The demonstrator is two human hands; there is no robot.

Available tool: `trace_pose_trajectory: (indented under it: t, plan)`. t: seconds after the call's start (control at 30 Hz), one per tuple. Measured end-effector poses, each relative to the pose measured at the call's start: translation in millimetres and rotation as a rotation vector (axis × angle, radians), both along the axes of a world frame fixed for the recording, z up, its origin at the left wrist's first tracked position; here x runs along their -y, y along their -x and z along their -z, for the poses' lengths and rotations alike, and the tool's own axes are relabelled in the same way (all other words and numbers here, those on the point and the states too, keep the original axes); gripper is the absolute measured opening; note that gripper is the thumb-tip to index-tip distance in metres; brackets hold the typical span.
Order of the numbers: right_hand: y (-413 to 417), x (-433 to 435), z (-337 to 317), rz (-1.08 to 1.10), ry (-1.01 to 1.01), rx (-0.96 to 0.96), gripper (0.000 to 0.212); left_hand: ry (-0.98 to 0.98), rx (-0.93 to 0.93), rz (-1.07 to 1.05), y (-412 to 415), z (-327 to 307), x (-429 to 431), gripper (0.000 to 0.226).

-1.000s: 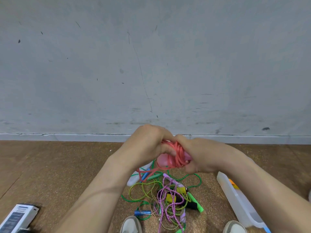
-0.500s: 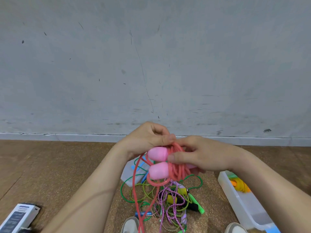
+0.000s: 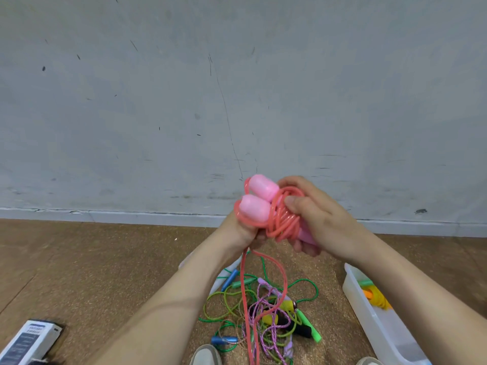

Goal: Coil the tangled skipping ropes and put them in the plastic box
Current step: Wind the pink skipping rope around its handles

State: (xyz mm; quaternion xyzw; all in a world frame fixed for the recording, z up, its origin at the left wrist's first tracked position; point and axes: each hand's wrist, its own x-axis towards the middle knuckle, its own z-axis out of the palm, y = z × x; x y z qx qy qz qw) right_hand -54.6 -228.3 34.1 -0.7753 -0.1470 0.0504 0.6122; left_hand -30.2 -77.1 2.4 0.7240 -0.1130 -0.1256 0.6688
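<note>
A pink skipping rope [image 3: 283, 219] is partly wound round its two pink handles [image 3: 257, 206], raised in front of the wall. My left hand [image 3: 241, 231] grips the handles from below. My right hand [image 3: 316, 214] grips the coiled rope and the handles' far ends, thumb pressed on the coil. A loose loop of the pink rope hangs down to the floor. A tangle of green, purple and black-handled ropes [image 3: 266, 314] lies on the floor below. The clear plastic box [image 3: 374, 320] stands at the right with an orange and yellow rope [image 3: 376, 297] in it.
A white box lid [image 3: 226, 275] lies under my left forearm, mostly hidden. A grey and white carton [image 3: 29, 341] sits at the bottom left. My two shoes [image 3: 207, 355] show at the bottom edge. The wall and its skirting stand close ahead.
Both hands have lifted the pink rope higher and turned it so the handles point up and left. More rope is wound on the handles, and my left hand now holds from underneath.
</note>
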Motion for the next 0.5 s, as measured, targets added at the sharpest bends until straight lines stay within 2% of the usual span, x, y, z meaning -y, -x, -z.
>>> trace_pose_trajectory:
  t: [0.07,0.17,0.23,0.33,0.37,0.43,0.5]
  plan:
    - [-4.4,3.6,-0.1,0.040,-0.092,-0.009,0.028,-0.022,0.002,0.055,-4.2,10.3,-5.4,0.046]
    - [-3.9,4.5,-2.1,0.058,-0.195,-0.048,0.029,-0.109,0.002,0.028,-4.1,8.2,-6.0,0.043]
    - [-0.2,-0.1,0.0,0.029,-0.297,-0.115,0.038,-0.248,0.083,0.015,-4.5,9.1,-1.2,0.042]
    - [4.2,-7.3,3.2,-0.067,-0.501,-0.323,0.061,-0.574,0.246,-0.074,-11.9,18.6,-1.6,0.038]
    - [4.9,-8.6,2.5,-0.097,-0.557,-0.383,0.063,-0.667,0.271,-0.074,-14.1,19.9,-3.5,0.034]
    - [3.3,-7.7,2.4,-0.108,-0.624,-0.436,0.060,-0.792,0.312,-0.029,-14.9,21.3,-5.0,0.040]
    - [-2.0,-1.9,5.7,-0.006,-0.566,-0.421,0.058,-0.885,0.346,-0.005,-13.3,16.5,-4.9,0.049]
